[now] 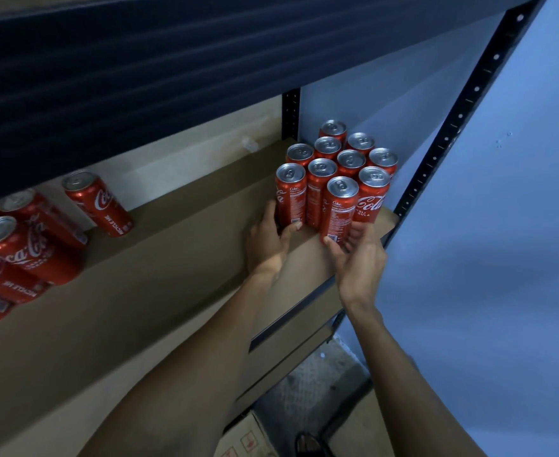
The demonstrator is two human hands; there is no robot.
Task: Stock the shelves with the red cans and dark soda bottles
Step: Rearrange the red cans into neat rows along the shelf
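1. Two bare forearms reach up from below toward the right end of the brown board shelf (pixel 172 265).
2. Left hand (pixel 266 240): fingers and thumb are curled round the base of the front-left slim red can (pixel 289 196), which stands upright on the shelf.
3. Right hand (pixel 360 255): fingers are wrapped closely round the lower part of the frontmost slim red can (pixel 339 209). The can is upright at the shelf's front edge. Its base is hidden by the hand, so I cannot tell whether it is seated.
4. Both held cans sit against a packed block of slim red aluminium cans (pixel 350 159). These stand with silver tops up, just beside the dark blue perforated metal upright (pixel 452 127).
5. A group of wider red cans (pixel 24 249) occupies the left end of the same shelf, well apart from the block. One lone wide red can (pixel 98 202) stands near that group.
6. The dark blue beam of the upper shelf (pixel 139 77) runs overhead.
7. A pale blue wall (pixel 502 225) lies to the right, and a brown cardboard box (pixel 248 437) sits on the floor beneath.
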